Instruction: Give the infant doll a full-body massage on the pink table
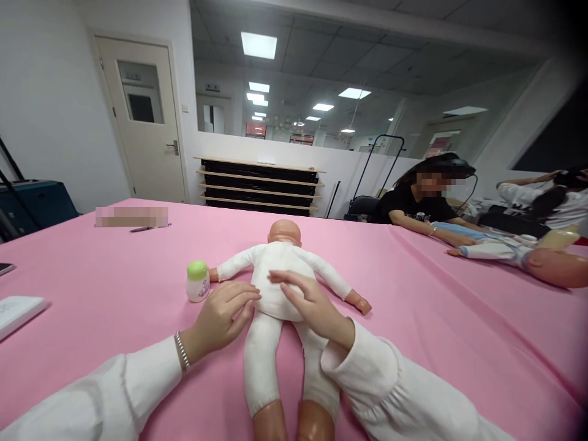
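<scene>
A baby doll (pixel 285 300) with a white cloth body lies in front of me on the pink tablecloth (pixel 138 324), its head away from me and its arms spread. My left hand (pixel 224 315) is at the left side of the doll's torso, fingers extended and holding nothing. Over the torso's lower right part is my right hand (pixel 315 303), fingers outstretched and also without anything in them. Whether either hand presses on the cloth I cannot tell. Just beyond my left hand, by the doll's hand, stands a small white bottle with a green cap (pixel 198 282).
A white box-like item (pixel 21 312) and part of a phone (pixel 6 268) lie at the left edge. Toward the back left is a pen (pixel 149 228). At the right, a co-worker (pixel 427 196) leans over another doll (pixel 519 254). Another person sits farther right.
</scene>
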The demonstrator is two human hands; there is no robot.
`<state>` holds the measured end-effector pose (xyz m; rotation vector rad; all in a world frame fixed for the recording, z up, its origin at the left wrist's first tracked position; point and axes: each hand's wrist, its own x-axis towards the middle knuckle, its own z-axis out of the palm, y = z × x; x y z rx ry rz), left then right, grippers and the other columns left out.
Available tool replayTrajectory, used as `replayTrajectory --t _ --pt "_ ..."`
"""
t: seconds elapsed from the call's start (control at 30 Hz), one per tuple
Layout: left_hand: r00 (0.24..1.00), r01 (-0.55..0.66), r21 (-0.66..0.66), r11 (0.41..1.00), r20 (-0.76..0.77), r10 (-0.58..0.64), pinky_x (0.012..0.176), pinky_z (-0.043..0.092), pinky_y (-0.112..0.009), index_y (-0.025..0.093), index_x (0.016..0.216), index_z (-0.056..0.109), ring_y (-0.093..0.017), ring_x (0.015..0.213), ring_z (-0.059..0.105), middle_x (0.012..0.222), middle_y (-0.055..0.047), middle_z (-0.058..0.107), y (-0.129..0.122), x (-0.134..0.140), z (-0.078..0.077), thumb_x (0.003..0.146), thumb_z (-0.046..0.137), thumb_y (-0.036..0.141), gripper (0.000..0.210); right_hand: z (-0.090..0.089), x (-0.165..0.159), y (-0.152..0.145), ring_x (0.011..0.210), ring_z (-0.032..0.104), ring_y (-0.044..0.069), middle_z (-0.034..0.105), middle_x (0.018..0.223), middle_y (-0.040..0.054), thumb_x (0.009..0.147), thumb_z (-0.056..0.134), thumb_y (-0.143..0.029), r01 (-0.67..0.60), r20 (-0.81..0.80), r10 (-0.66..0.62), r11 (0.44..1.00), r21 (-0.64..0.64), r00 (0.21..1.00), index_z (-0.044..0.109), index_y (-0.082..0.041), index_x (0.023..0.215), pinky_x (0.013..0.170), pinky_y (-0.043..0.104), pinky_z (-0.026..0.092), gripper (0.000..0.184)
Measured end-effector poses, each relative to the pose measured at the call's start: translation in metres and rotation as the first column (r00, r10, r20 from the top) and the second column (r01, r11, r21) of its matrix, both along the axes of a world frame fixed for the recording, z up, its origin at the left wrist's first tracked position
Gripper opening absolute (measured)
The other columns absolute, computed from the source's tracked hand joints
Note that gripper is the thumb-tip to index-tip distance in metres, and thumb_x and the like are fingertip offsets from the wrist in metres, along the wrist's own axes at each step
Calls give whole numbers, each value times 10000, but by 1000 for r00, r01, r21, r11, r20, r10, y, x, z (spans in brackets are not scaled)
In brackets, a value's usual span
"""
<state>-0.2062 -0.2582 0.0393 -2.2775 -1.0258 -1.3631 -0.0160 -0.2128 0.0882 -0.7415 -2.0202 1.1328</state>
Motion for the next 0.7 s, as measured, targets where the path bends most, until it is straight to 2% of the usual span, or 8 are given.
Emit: replayTrajectory --t 0.03,0.1,0.23,0.33,0.4,0.5,0.6,0.7 --pt "1000 1 6 1000 -25 -1 803 503 -336 173 931 617 -170 907 621 934 -46 681 5 5 7 843 436 115 210 6 3 5 1147 493 202 584 1176 61 844 468 -341 56 14 -59 984 171 998 588 -213 1100 1059 403 298 310" --pt "997 3 -15 1000 -81 -4 828 500 -358 172 957 618 -177 927 617 963 -51 679 18 17 23 857 419 140 225 15 7 18 1172 475 200 573 1199 49 852 438 -316 108 26 -125 930 352 992 572 -210 1134 1065 419 295 330" --pt "996 17 -39 999 -88 -20 890 476 -375 162 1050 598 -181 1037 575 1078 -65 650 52 40 39 864 406 153 267 10 9 51 1182 475 181 563 1218 35 852 375 -244 138 -5 -149 902 408 989 560 -216 1165 1063 409 317 364" --pt "993 23 -76 997 -111 -31 955 433 -415 157 1081 597 -203 1117 534 1156 -78 618 80 49 27 862 424 182 280 -15 12 74 1212 449 173 528 1263 45 834 342 -198 174 -43 -170 914 366 984 531 -193 1209 1088 401 287 420" --pt "989 45 -189 981 -133 -71 979 416 -427 158 1117 590 -218 1143 520 1181 -65 608 95 49 10 873 420 240 308 -38 15 84 1271 383 189 441 1351 65 806 414 -211 193 -13 -198 935 297 980 446 -162 1296 1118 402 230 493" --pt "984 131 -384 914 -62 -167 1001 410 -395 183 1111 606 -184 1130 537 1173 -23 619 110 44 -16 913 334 268 347 -67 23 93 1331 293 200 360 1413 70 853 410 -296 112 78 -134 964 243 988 417 -152 1323 1144 393 136 492" --pt "979 156 -492 857 -39 -200 1069 322 -432 221 1185 564 -174 1233 444 1257 -26 564 115 37 -28 914 360 291 346 -78 30 98 1361 230 179 305 1445 37 894 349 -330 25 155 -69 963 270 985 388 -204 1344 1148 412 53 469" --pt "989 72 -566 821 -68 -134 1103 173 -522 274 1229 529 -198 1346 265 1338 0 486 115 31 -29 926 331 334 367 -78 33 101 1380 174 168 235 1473 37 902 339 -365 0 214 -65 956 293 975 360 -218 1360 1141 433 36 481"
